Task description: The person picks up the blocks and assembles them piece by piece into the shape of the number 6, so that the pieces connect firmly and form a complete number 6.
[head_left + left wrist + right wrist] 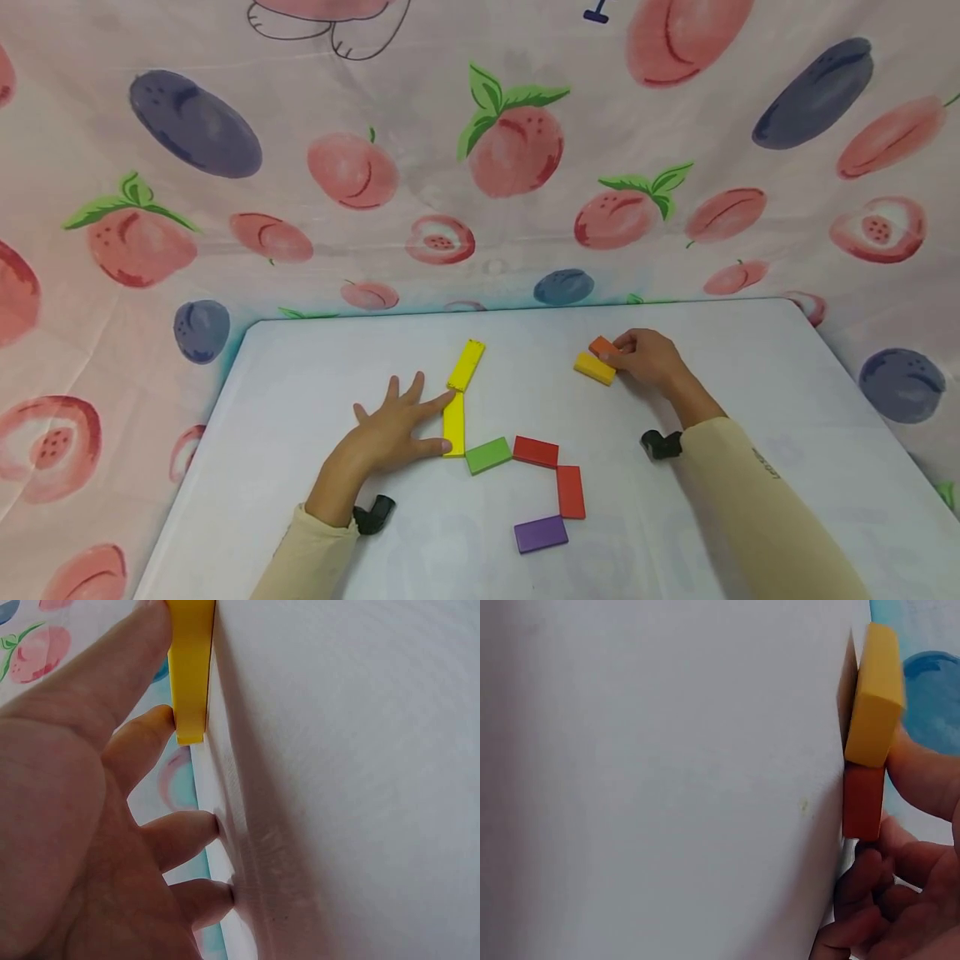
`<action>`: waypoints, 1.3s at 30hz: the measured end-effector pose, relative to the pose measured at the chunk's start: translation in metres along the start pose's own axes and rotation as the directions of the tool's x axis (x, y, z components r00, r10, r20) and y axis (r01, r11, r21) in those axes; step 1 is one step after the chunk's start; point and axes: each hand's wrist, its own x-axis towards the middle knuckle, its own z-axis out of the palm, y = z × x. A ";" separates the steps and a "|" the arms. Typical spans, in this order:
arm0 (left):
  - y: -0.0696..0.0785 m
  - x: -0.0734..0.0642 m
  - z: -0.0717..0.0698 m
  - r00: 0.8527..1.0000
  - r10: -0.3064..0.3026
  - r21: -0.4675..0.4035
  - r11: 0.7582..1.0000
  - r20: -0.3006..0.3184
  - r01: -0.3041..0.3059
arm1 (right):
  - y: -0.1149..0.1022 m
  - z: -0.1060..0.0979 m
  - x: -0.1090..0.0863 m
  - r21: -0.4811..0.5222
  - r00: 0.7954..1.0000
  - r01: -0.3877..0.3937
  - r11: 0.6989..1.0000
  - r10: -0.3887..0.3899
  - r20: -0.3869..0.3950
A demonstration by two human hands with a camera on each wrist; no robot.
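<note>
My left hand (393,429) is spread out over the table, its thumb and index finger touching the lower yellow block (454,421). In the left wrist view that yellow block (190,675) stands beside the thumb and index finger, with the other fingertips down on the surface. Another yellow block (468,364) slants up from its far end. At the back right, my right hand (651,358) pinches an orange block (602,345). Against it lies an amber-yellow block (593,369). The right wrist view shows the thumb close behind the amber-yellow block (877,697).
From the yellow blocks a bent chain continues with a green block (488,456), a red block (536,451), a second red block (571,492) and a purple block (541,534). The white table (645,550) ends at a fruit-print cloth (427,100).
</note>
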 end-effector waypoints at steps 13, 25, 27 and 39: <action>0.000 0.001 -0.001 1.000 -0.009 0.002 1.000 0.005 0.009 | -0.005 -0.004 0.002 -0.047 0.998 -0.007 0.999 0.010 0.060; -0.001 0.001 -0.001 1.000 0.000 -0.006 1.000 0.009 0.000 | 0.008 -0.008 -0.002 0.102 0.998 0.031 0.994 -0.036 0.046; -0.001 0.002 -0.001 1.000 -0.003 -0.007 1.000 0.010 0.003 | 0.013 -0.010 -0.003 0.152 0.999 0.036 0.988 -0.041 0.030; 0.002 0.004 -0.002 1.000 -0.015 -0.006 1.000 0.005 0.015 | 0.012 -0.012 -0.028 0.321 0.992 0.109 0.941 -0.121 0.019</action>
